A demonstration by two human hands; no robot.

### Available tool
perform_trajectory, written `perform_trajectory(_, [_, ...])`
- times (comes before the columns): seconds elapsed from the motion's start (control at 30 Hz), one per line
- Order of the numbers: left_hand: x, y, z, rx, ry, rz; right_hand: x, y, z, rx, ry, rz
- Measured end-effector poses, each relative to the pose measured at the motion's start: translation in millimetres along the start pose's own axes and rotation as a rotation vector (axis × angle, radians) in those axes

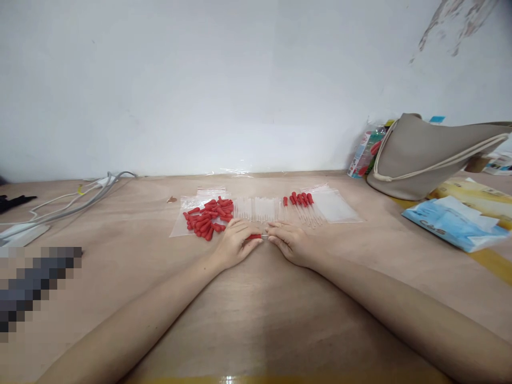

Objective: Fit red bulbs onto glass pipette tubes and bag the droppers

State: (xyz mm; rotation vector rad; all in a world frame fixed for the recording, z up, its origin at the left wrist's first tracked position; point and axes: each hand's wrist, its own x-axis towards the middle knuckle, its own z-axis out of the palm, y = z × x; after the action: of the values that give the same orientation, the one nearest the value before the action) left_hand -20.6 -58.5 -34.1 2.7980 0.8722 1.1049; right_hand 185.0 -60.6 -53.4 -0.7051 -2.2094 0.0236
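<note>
Both my hands rest close together on the wooden table. My left hand pinches a small red rubber bulb. My right hand pinches a thin clear tube whose end meets that bulb. Just behind the left hand lies a pile of several loose red bulbs on a clear plastic bag. A row of clear tubes lies behind both hands. Several assembled droppers with red tops lie behind the right hand.
An empty clear bag lies right of the droppers. A beige bag and a blue tissue packet sit at the right. White cables and an adapter lie at the left. A white wall stands behind the table.
</note>
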Motion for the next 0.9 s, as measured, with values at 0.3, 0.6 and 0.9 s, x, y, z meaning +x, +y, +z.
perform_trajectory(0.3, [0.1, 4.4, -7.1, -0.014, -0.060, -0.101, -0.4, 1.0, -6.3, -0.032, 0.011, 0.006])
perform_trajectory(0.6, [-2.1, 0.9, -4.7, -0.035, -0.090, -0.106, 1.0, -4.3, -11.4, -0.193, -0.052, -0.018])
perform_trajectory(0.9, [-3.7, 2.4, -4.6, -0.058, -0.123, -0.209, 15.4, 33.4, -48.7, -0.608, 0.062, 0.548])
